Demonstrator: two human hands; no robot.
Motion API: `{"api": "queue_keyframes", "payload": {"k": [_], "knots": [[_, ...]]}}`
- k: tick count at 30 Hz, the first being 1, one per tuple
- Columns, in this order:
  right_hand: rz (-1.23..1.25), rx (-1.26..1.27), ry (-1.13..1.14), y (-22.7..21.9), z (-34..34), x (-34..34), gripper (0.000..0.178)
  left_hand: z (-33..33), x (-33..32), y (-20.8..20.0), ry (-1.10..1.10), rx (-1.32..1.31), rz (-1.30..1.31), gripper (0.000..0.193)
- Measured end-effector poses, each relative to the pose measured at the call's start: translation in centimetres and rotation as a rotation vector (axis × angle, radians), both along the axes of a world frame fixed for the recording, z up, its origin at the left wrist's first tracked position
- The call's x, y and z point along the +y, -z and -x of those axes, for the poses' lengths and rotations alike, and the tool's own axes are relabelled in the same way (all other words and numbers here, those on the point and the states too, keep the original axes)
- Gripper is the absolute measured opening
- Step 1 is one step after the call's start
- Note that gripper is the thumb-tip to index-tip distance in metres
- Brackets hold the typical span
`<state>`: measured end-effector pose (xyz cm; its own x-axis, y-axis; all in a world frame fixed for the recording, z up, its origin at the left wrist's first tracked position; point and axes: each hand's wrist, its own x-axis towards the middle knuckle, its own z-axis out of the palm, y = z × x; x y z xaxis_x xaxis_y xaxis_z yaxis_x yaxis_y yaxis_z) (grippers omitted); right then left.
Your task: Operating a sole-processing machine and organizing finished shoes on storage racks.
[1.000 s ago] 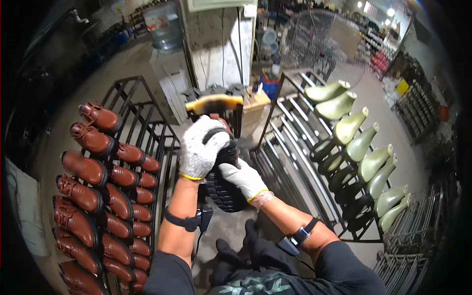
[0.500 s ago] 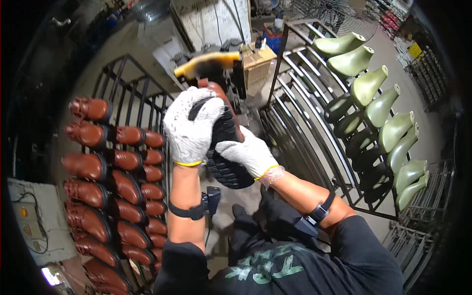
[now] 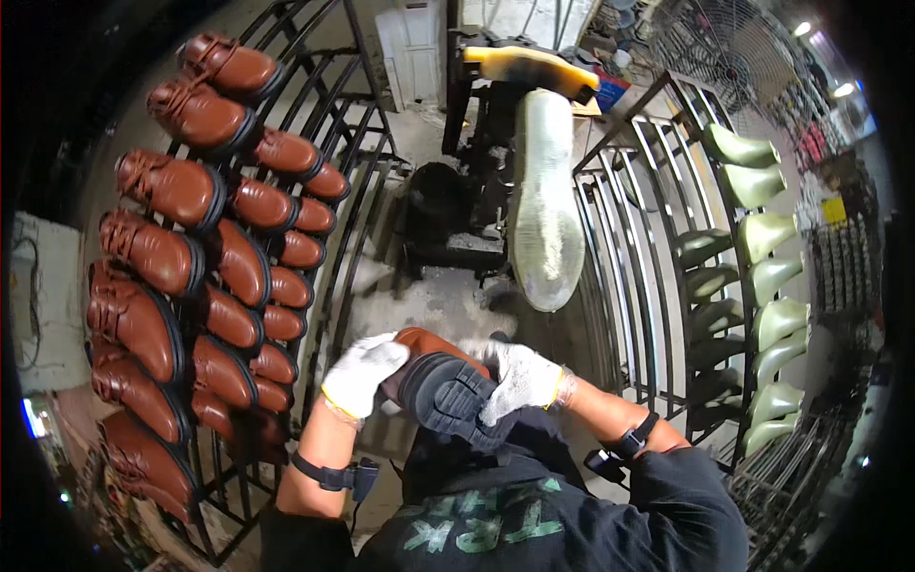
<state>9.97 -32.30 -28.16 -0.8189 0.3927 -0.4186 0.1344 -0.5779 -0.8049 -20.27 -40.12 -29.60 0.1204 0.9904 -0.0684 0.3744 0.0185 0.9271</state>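
Note:
Close to my body I hold a brown leather shoe [image 3: 419, 340] with its black treaded sole [image 3: 448, 396] turned up. My right hand [image 3: 522, 379], in a white knit glove, is closed around the sole's right side. My left hand [image 3: 366, 376], gloved alike, is closed at the shoe's left edge; its fingertips are partly hidden. Beyond them, a bare pale-green shoe last [image 3: 548, 205] points toward me, sole side up, at a dark machine [image 3: 486, 191] with a yellow padded bar [image 3: 529, 69].
On my left stands a black rack [image 3: 357, 157] filled with brown lace-up shoes [image 3: 172, 189]. A metal rack [image 3: 629, 238] on my right carries several green lasts [image 3: 767, 234]. A large wire fan guard [image 3: 710, 48] is at the far right.
The shoe has moved away from the machine's yellow bar, down toward my body. The bare last now shows there. My hands have lowered with the shoe, and the view has shifted.

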Motion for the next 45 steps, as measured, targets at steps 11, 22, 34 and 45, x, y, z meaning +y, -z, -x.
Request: {"api": "queue_keyframes", "payload": {"k": [11, 22, 34, 45], "knots": [[-0.723, -0.052, 0.137, 2.7, 2.7, -0.6, 0.108, -5.3, -1.6, -5.0, -0.375, -0.834, 0.605, 0.047], [0.479, 0.270, 0.333, 6.7, 5.1, 7.5, 0.034, -5.7, 0.3, -3.7, -0.346, 0.093, 0.072, 0.046], [-0.481, -0.576, 0.208, 20.7, -5.7, 7.4, 0.034, 13.5, 33.1, 21.0, -0.542, 0.923, -0.376, 0.017], [0.380, -0.953, 0.639, 22.6, -16.2, -3.1, 0.025, 22.6, 46.6, 25.7, -1.034, 0.730, -0.610, 0.054]]}}
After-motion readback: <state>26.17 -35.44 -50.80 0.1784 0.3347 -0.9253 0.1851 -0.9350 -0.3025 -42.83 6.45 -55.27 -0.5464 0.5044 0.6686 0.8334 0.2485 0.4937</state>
